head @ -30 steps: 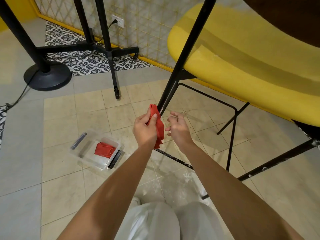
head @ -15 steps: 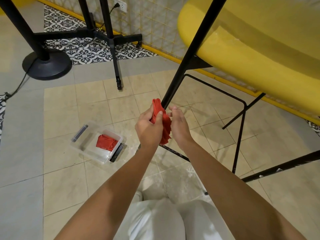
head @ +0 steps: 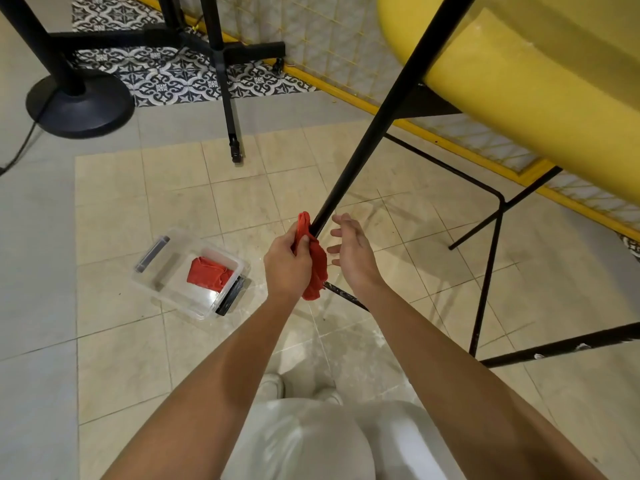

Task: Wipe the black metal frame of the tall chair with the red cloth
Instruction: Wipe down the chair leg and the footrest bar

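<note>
The red cloth is bunched up against the front leg of the tall chair, low on the black tube where it slants down toward the tiled floor. The left hand has it pinched — thumb pressed on the fabric, fingers curled behind — and the top of the wad touches the leg while a loose tail hangs below the fist. The right hand hovers just beside the leg on the other side, fingers spread, gripping nothing.

The risk, as I read it: the cloth sits mostly in the fist and only its upper fold meets the metal, so a stroke could skim one side of the tube and miss the rest. The dangling tail could also snag on the lower crossbar just beneath, or slip from the pinch.

Further out, a clear plastic tub rests on the floor left of the hands, with a second red rag inside, and the yellow seat looms at the upper right.
</note>
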### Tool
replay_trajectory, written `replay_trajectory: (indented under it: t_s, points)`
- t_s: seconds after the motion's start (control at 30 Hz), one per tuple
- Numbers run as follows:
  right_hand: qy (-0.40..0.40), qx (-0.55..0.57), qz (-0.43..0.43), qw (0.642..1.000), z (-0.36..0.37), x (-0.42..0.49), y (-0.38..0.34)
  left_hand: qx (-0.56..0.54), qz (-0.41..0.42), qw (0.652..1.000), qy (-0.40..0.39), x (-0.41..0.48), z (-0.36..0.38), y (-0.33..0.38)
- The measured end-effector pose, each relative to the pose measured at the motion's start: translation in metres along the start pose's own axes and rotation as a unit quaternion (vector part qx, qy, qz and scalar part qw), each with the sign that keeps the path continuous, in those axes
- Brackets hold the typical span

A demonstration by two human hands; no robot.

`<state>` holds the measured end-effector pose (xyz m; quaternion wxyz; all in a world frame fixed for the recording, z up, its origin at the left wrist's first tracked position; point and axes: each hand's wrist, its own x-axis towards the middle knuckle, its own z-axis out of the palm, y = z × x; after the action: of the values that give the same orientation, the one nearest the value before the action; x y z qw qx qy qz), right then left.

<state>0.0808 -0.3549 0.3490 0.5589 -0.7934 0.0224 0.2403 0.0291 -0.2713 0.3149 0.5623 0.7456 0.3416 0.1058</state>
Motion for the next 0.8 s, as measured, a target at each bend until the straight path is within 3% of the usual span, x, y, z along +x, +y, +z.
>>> replay_trajectory:
  t_s: [0.23,0.47,0.63,0.8]
  points:
    - [0.009,-0.009,0.006,1.000,0.004,0.005,0.003,-0.005,-0.043,0.999,-0.024,0.009,-0.003,0.001]
    - [0.017,-0.011,-0.002,1.000,0.002,0.006,-0.003,-0.118,0.003,0.993,0.020,-0.001,-0.004,0.026]
    - [0.034,-0.004,-0.012,0.999,0.001,0.003,-0.004,-0.146,0.041,0.988,-0.026,0.005,-0.007,0.015]
    - [0.047,0.006,-0.018,0.999,-0.001,0.001,-0.003,-0.091,0.006,0.994,-0.068,0.009,-0.008,0.004]
